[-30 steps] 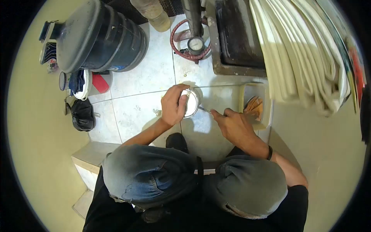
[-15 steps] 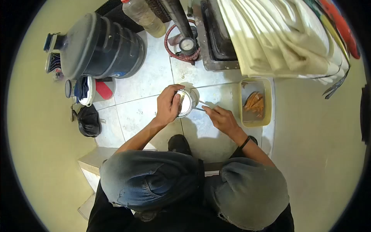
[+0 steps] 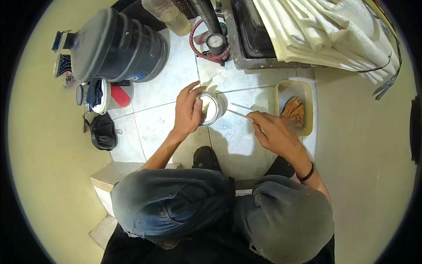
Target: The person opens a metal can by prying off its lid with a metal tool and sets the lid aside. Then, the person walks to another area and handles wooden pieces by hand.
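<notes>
While the person crouches over the tiled floor (image 3: 158, 127), things stand thus:
Tin: small round tin (image 3: 210, 108) sits on the floor, tilted a little toward the tool (likely to expose its inside).
Left hand: left hand (image 3: 189, 110) curls around the tin's left rim, steadying it.
Right hand: right hand (image 3: 274, 132) is closed on a thin metal tool (image 3: 241, 115), tip just right of the tin, apparently not touching.
Tray: yellow tray (image 3: 310, 110) lies further right of the tin, beyond the right hand.
</notes>
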Motion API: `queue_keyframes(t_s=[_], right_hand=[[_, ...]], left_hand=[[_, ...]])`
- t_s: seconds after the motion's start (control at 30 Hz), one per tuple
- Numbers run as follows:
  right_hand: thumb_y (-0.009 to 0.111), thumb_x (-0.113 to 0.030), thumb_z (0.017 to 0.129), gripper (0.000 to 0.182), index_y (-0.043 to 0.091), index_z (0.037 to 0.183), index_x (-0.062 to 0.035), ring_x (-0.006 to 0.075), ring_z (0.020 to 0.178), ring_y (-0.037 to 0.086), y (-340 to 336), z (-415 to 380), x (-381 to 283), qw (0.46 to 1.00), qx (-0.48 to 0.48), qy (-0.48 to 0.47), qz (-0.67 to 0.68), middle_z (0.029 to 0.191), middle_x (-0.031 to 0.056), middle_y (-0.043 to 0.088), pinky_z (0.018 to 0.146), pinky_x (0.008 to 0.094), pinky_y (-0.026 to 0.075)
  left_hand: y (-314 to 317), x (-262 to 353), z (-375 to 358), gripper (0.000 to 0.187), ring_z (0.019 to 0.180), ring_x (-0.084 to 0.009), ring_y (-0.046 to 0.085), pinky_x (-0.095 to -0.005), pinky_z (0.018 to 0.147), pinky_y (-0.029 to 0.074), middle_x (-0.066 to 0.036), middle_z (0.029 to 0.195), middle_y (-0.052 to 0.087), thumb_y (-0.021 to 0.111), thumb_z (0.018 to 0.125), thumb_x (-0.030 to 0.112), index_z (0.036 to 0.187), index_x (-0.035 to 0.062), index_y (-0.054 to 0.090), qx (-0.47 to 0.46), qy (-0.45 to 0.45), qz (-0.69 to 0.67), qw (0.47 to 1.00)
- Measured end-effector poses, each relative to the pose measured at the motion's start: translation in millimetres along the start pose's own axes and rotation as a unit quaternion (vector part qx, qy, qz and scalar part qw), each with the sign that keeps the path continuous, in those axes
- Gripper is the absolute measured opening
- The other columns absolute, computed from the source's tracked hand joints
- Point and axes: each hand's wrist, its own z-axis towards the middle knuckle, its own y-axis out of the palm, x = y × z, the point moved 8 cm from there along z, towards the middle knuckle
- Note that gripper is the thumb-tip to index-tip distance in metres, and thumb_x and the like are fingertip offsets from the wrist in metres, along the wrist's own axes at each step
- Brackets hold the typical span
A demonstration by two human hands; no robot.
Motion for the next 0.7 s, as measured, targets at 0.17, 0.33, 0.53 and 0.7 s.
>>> queue_keyframes(t_s=[0.17,0.33,0.53,0.7], right_hand=[[0.066,-0.014,0.098,0.028,0.074,0.124,-0.0133,0.0390,0.081,0.073,-18,14,-30,0.999,-0.002,-0.029,-0.045,0.096,0.0137,0.075,0.074,0.0504,0.058],[0.066,-0.018,0.096,0.027,0.074,0.122,-0.0152,0.0399,0.082,0.073,-13,26,-36,0.991,-0.059,-0.026,-0.119,0.092,0.0131,0.073,0.075,0.0537,0.058],[0.071,-0.011,0.091,0.028,0.078,0.118,-0.0123,0.0332,0.076,0.073,-33,42,-43,0.991,-0.059,-0.027,-0.120,0.090,0.0107,0.076,0.071,0.0459,0.057],[0.070,-0.017,0.093,0.027,0.074,0.119,-0.0123,0.0375,0.081,0.073,-22,49,-37,0.987,-0.107,-0.022,-0.115,0.089,0.0128,0.073,0.077,0.0505,0.059]], left_hand=[[6,-21,-9,0.039,0.108,-0.0337,0.069,-0.0410,0.095,0.052,-0.023,0.118,0.070,0.048,0.115,0.029,0.125,-0.0022,0.070,0.133,-0.260,-0.106,0.950],[19,-41,-15,0.041,0.074,-0.0225,0.067,-0.0368,0.072,0.052,-0.017,0.085,0.073,0.052,0.115,0.031,0.114,-0.0030,0.075,0.096,-0.317,-0.117,0.936],[15,-38,-14,0.034,0.068,-0.0299,0.069,-0.0402,0.065,0.053,-0.020,0.085,0.073,0.062,0.110,0.029,0.108,-0.0011,0.076,0.119,-0.303,-0.111,0.939],[18,-37,-3,0.029,0.067,-0.0325,0.067,-0.0407,0.064,0.052,-0.019,0.090,0.074,0.062,0.110,0.026,0.107,0.0003,0.075,0.076,-0.245,-0.125,0.958]])
